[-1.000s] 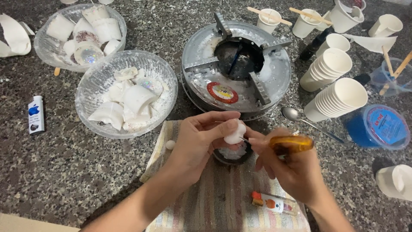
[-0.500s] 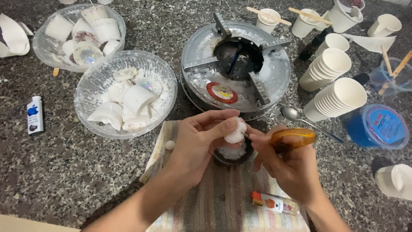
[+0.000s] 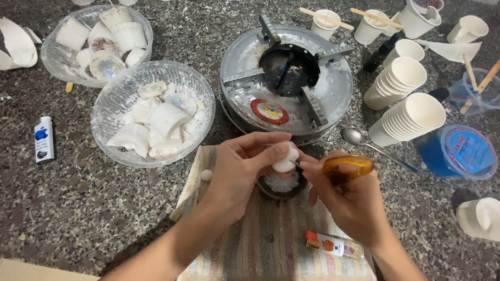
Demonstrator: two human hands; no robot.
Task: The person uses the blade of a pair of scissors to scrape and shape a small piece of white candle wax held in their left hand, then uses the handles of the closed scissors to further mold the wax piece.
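Observation:
My left hand pinches a small white wax ball between thumb and fingers, above a small dark bowl of white flakes. My right hand grips a tool with an amber translucent handle; its thin metal tip touches the ball's right side. Both hands hover over a striped towel on the speckled stone counter. A second small white ball lies on the towel's left edge.
Two glass bowls with white wax pieces sit left. A round metal burner stands behind. Stacked paper cups, a spoon, a blue-lidded tub, and cups with wooden sticks are right. A small bottle lies on the towel.
The hands stay nearly still over the dark bowl. The white ball has turned slightly in my left fingers while the tool tip stays against it.

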